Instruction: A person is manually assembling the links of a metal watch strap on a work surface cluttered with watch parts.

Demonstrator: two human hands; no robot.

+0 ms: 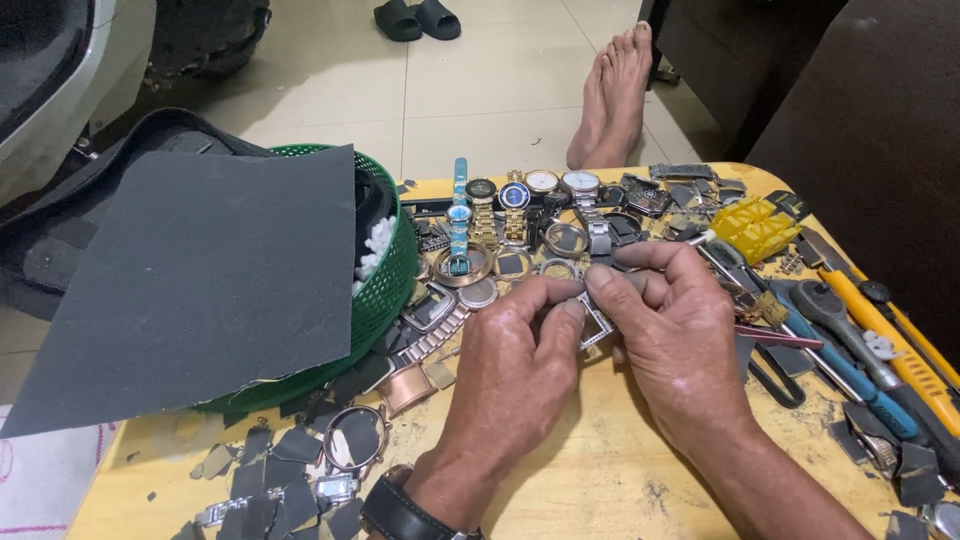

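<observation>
Both my hands meet over the middle of a worn yellow wooden table (600, 470). My left hand (515, 365) and my right hand (670, 320) together pinch a small square silver watch case (596, 325) between thumbs and fingertips. A black watch sits on my left wrist (400, 512). Just beyond the hands lie round watch cases and bezels (462, 268) and a row of wristwatches (512, 200).
A green plastic basket (385, 290) covered by a dark sandpaper sheet (210, 280) stands at the left. Cut sandpaper scraps (270, 480) lie near the front left. Screwdrivers and pliers (860, 340) and a yellow tool (755, 228) lie right. A person's bare foot (612, 95) rests on the tiled floor.
</observation>
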